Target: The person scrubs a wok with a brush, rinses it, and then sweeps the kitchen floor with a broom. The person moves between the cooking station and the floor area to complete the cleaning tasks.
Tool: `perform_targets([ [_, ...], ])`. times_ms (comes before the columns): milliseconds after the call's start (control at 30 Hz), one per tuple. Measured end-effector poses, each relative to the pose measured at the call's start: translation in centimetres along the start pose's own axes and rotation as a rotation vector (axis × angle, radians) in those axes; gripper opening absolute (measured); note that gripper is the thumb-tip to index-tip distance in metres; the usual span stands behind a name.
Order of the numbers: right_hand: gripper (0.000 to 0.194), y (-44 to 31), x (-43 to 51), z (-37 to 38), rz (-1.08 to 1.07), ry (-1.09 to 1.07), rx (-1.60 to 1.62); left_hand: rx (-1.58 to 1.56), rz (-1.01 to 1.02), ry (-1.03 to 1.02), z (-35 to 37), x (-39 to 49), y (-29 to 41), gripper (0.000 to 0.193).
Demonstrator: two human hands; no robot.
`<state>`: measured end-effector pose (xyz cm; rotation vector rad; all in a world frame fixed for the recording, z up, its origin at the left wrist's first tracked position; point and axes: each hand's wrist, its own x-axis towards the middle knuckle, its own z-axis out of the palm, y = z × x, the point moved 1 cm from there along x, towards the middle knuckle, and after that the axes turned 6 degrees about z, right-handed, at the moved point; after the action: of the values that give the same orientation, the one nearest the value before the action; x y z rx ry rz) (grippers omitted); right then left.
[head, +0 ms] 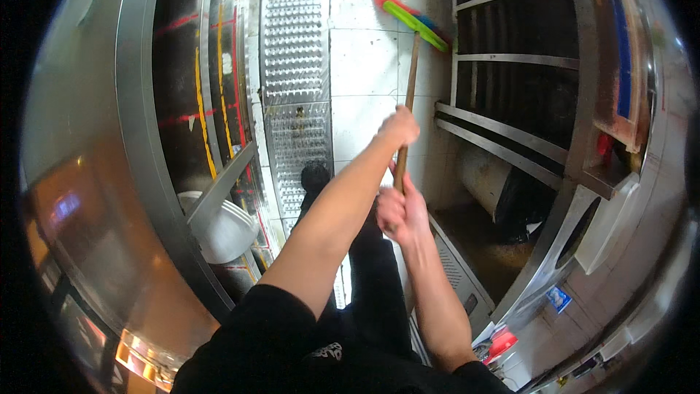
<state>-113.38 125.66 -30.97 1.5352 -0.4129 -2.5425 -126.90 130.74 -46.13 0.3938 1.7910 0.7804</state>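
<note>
Both of my hands grip the wooden handle of a broom [411, 74]. My left hand [402, 127] is the farther one, closed around the shaft partway along it. Nearer my body, my right hand [399, 209] wraps the handle's end. The broom's head [411, 19], bright green with red and blue bristles, lies aslant on white floor tiles [363, 63] at the top, its right end close to the metal rack's leg. Part of the shaft is hidden behind my fingers.
Perforated metal drain covers [295, 38] run along the floor left of the tiles. A steel counter edge [136, 120] and a white tub [227, 232] stand at the left. Metal rack bars [514, 60] and a large cylindrical container [484, 180] are at the right.
</note>
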Motion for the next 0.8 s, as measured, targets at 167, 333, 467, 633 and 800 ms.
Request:
perform_targets([
  [167, 0.041, 7.1, -12.6, -4.4, 0.135, 0.144, -0.042, -0.008, -0.064, -0.045, 6.1, -16.3, -1.1, 0.056],
  [333, 0.043, 6.3, -15.3, -4.1, 0.292, 0.246, 0.165, -0.011, -0.409, -0.228, 7.4, -17.2, -1.3, 0.053],
  [467, 0.043, -3.6, -8.3, 2.7, 0.094, 0.052, 0.083, 0.181, -0.196, -0.216, 3.4, -1.9, 4.4, 0.061],
  [633, 0.039, -14.4, -0.9, 11.3, -0.087, -0.089, 0.062, 0.104, 0.004, -0.071, -2.8, 14.0, 12.1, 0.039],
  [800, 0.044, -5.6, -7.2, 14.8, 0.204, 0.233, 0.023, -0.134, -0.082, -0.079, -6.7, 0.7, 8.6, 0.036],
])
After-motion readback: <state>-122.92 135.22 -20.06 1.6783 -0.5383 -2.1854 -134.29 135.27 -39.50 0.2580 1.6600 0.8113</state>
